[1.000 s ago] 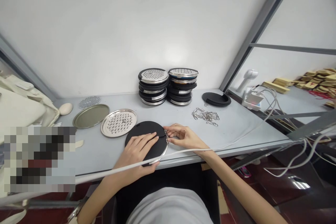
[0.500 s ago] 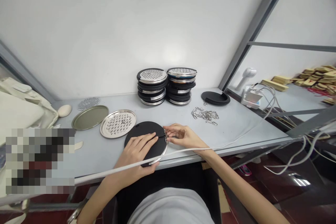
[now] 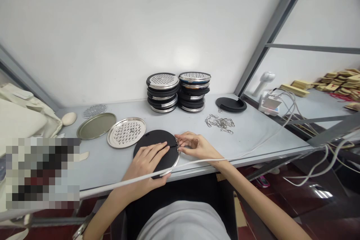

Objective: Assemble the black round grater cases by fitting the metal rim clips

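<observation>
A round black case (image 3: 157, 139) with a silvery rim along its lower right lies near the table's front edge. My left hand (image 3: 147, 163) grips it, fingers flat on top and thumb at the near edge. At the case's right side, my right hand (image 3: 198, 147) pinches a small metal wire clip (image 3: 177, 144) against the rim. Left of the case are a silver grater disc (image 3: 126, 132) and an olive-green round plate (image 3: 96, 126). A pile of metal clips (image 3: 223, 123) lies to the right, below a black ring-shaped case (image 3: 231, 105).
Two stacks of round graters, a left stack (image 3: 163, 93) and a right stack (image 3: 194, 92), stand by the wall. A white cable (image 3: 244, 154) crosses in front of both forearms. A perforated disc (image 3: 95, 111) and a cream oval object (image 3: 69, 119) lie at the left.
</observation>
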Tool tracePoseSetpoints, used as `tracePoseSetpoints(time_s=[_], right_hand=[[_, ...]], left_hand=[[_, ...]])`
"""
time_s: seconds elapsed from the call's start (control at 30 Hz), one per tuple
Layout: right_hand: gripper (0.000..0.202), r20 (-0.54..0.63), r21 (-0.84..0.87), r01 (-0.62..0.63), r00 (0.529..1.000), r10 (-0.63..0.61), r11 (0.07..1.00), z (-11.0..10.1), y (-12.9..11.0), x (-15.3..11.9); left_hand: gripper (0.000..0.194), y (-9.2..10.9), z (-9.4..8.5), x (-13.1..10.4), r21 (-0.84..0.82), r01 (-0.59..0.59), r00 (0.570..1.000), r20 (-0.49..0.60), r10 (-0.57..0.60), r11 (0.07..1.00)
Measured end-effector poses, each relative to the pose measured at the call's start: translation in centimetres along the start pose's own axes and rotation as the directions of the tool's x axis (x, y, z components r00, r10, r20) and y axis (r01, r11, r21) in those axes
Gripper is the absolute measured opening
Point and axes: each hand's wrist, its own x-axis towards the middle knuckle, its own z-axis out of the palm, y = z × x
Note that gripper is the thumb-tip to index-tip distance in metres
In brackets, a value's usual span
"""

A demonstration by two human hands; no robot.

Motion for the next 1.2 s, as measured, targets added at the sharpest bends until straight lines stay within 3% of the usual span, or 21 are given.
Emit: tracePoseSetpoints(time_s=[0.5, 1.2], right_hand=[[0.048, 0.056, 0.005, -0.081, 0.995, 0.081, 0.997, 0.07, -0.76, -0.19], [0.042, 0.019, -0.031, -0.001, 1.0, 0.002, 1.0, 0.05, -0.74, -0.11]], left_hand=[[0.06, -0.06, 0.0, -0.08, -0.001, -0.001, 1.0, -0.002, 0.001, 1.0], [0.06, 0.04, 0.0, -0.03, 0.003, -0.001, 1.0, -0.024, 0.001, 1.0]])
